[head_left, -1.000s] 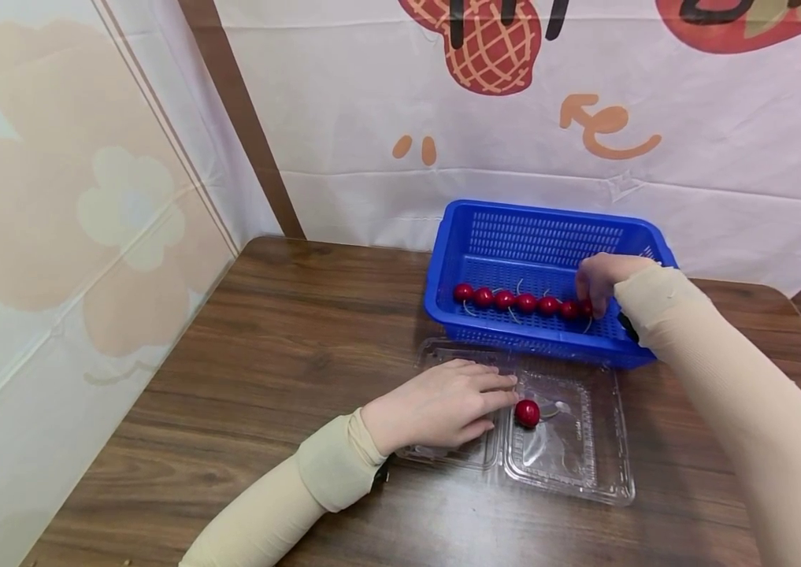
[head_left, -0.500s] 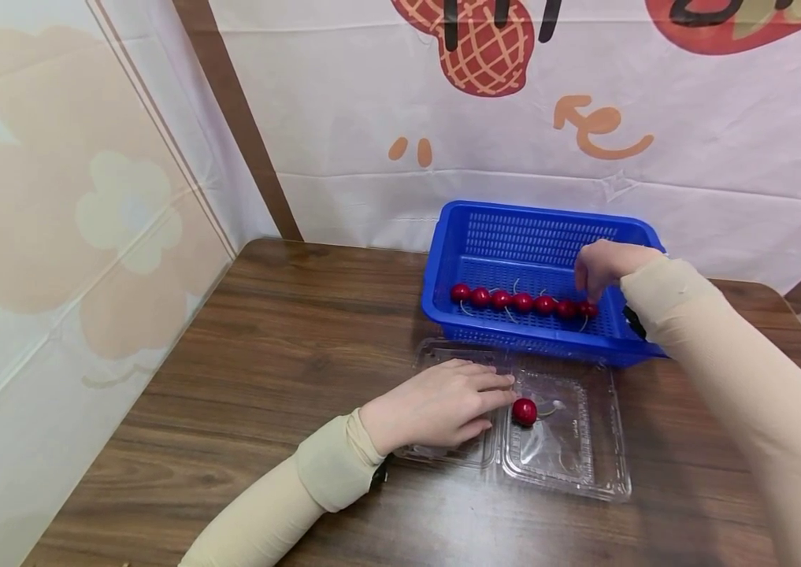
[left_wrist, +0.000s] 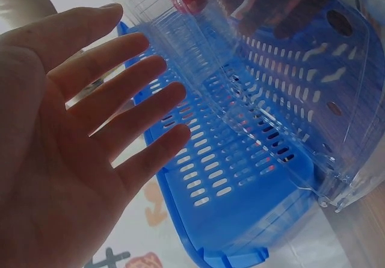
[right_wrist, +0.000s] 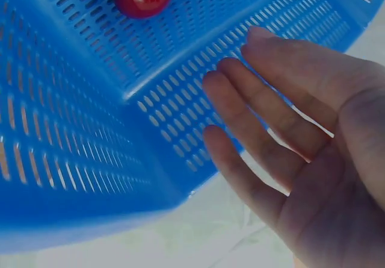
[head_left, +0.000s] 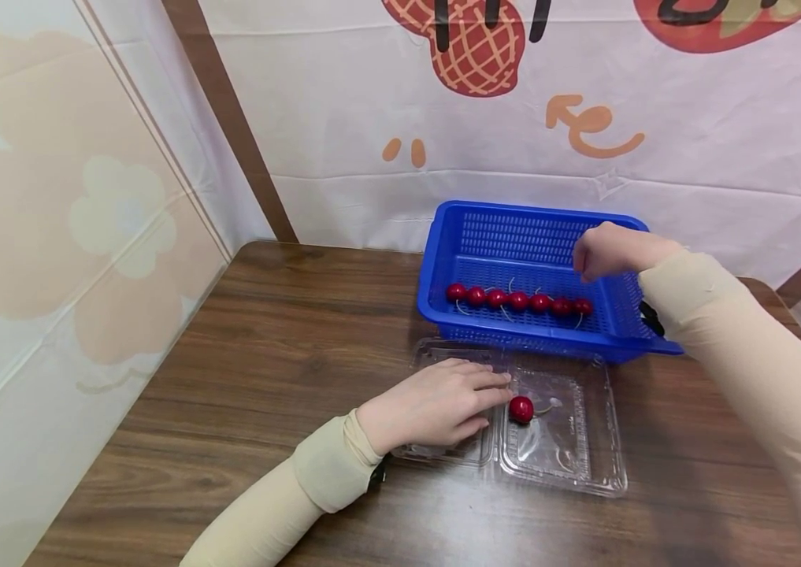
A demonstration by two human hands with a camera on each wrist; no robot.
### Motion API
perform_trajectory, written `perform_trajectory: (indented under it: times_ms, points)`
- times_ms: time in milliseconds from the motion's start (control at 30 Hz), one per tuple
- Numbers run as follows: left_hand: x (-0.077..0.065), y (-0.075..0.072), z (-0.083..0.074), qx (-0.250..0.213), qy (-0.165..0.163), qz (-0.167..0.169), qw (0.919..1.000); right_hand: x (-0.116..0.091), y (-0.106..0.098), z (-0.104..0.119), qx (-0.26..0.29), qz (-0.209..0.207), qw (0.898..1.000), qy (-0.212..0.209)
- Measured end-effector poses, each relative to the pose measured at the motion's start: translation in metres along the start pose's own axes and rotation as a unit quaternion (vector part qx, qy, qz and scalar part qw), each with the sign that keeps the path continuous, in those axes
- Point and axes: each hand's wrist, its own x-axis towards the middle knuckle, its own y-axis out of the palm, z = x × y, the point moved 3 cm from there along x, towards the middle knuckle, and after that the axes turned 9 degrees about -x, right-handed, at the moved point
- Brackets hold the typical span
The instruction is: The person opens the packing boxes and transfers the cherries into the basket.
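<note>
My right hand (head_left: 616,250) hovers over the right end of the blue basket (head_left: 528,340); the right wrist view shows its fingers loosely bent with nothing between them. Below it, a row of several red cherries (head_left: 517,300) with stems lies along the basket's floor. My left hand (head_left: 443,403) is spread over the left half of a clear plastic clamshell box (head_left: 602,441), its fingers relaxed. Beside those fingertips, a single cherry (head_left: 521,409) with its stem lies in the right half of the box. In the left wrist view the left palm (left_wrist: 66,141) is bare.
The opened box lies on a brown wooden table (head_left: 287,378), directly in front of the basket. A printed white cloth (head_left: 343,102) hangs behind the table, and another with a pale flower (head_left: 124,213) hangs along the left side.
My right hand has let go of the rightmost cherry in the row and risen away from it. The left hand stays in place over the box. The head view has shifted slightly.
</note>
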Motion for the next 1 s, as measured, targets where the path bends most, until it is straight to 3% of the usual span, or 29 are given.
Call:
perform_trajectory:
  times_ms: [467, 1000]
  points:
    - [0.001, 0.000, 0.000, -0.002, 0.000, -0.001, 1.0000, -0.018, -0.011, 0.006, -0.003, -0.069, 0.997, -0.044]
    - [0.001, 0.002, 0.000, -0.001, 0.000, -0.003, 1.0000, -0.055, -0.014, 0.033, -0.014, -0.142, 0.987, -0.076]
